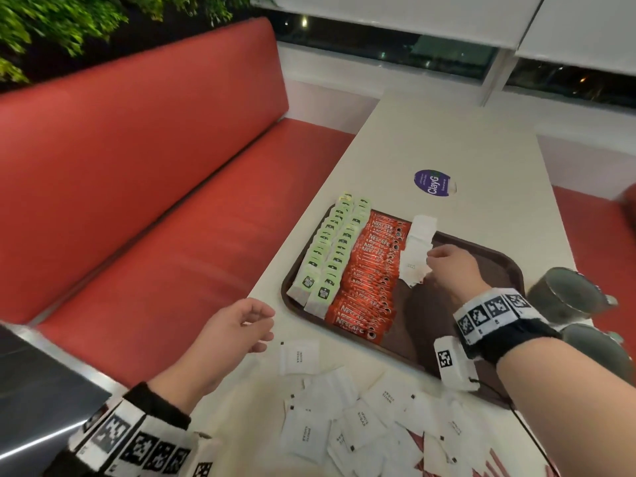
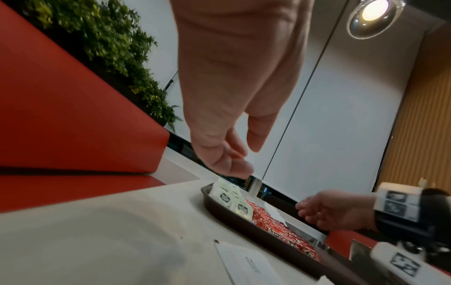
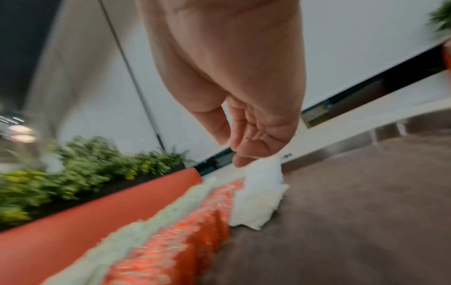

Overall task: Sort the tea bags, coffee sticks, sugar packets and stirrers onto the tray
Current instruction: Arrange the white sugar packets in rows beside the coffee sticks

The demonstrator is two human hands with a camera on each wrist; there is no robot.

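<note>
A brown tray (image 1: 423, 321) lies on the white table. From left to right it holds two rows of green tea bags (image 1: 330, 249), a row of red coffee sticks (image 1: 371, 277) and a short row of white sugar packets (image 1: 416, 249). My right hand (image 1: 430, 259) is over the tray, its relaxed fingertips touching the sugar row (image 3: 258, 196); the thumb stands apart. Off the tray's near left corner hovers my left hand (image 1: 265, 328), fingers loosely curled and holding nothing (image 2: 246, 160). Several loose sugar packets (image 1: 344, 418) lie heaped on the table in front of me.
Two metal containers (image 1: 564, 297) stand at the tray's right edge. A red bench (image 1: 172, 201) runs along the table's left side. A purple sticker (image 1: 432, 182) sits beyond the tray. Red-and-white striped paper (image 1: 481, 466) shows at the bottom right.
</note>
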